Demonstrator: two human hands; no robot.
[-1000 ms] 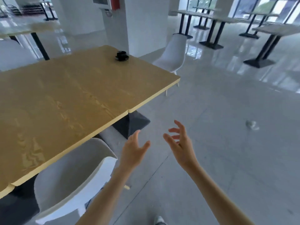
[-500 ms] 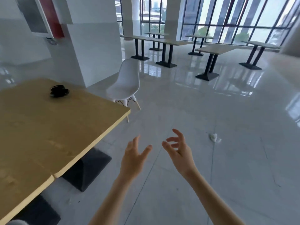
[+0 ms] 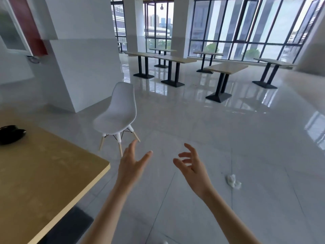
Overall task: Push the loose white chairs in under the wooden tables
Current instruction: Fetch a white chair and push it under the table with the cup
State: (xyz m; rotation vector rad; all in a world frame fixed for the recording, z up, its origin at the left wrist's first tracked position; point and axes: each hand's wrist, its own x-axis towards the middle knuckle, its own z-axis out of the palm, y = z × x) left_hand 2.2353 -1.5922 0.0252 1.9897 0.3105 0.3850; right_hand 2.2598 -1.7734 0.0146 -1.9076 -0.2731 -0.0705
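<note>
Glossy grey floor runs past the near wooden counter, beyond whose corner the loose white chair stands clear, so your left hand and right hand hang spread and empty, likely readying to push it.

White chair w/ wooden legs stands upright, loose on floor, just off wooden table corner.

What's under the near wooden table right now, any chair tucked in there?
Under the near wooden table only a dark base shows on the floor. No chair is visible there, but the tabletop hides most of the space beneath. The white chair stands loose beyond it.
</note>
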